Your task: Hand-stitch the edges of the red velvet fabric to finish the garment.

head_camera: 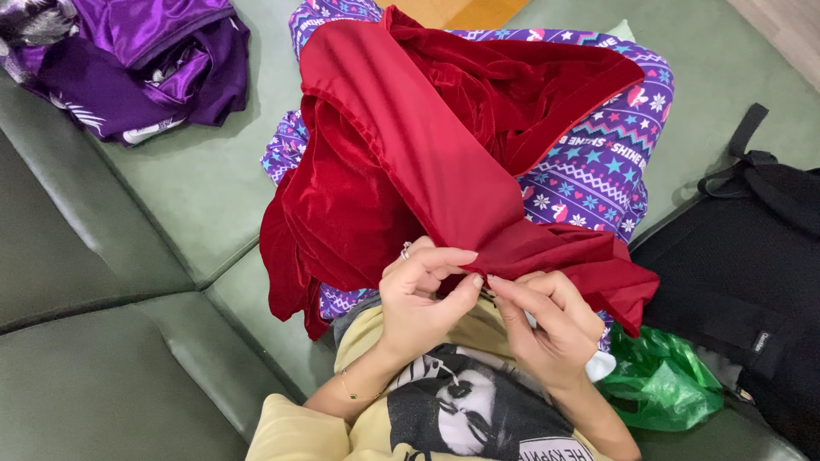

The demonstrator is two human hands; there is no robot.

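Observation:
A large red velvet garment (410, 162) lies across my lap, over purple patterned trousers (598, 171). My left hand (423, 294) pinches the near edge of the red fabric between thumb and fingers; a ring shows on one finger and a thin bracelet on the wrist. My right hand (547, 320) grips the same edge just to the right, fingertips almost touching the left hand's. Whether a small tool sits between the fingers cannot be told. Below the hands is my yellow shirt (427, 401) with a dark print.
I sit on a green leather sofa (128, 341). A heap of shiny purple cloth (145, 60) lies at the far left. A black bag (743, 273) stands at the right, with a crumpled green plastic bag (662, 380) beside my right arm.

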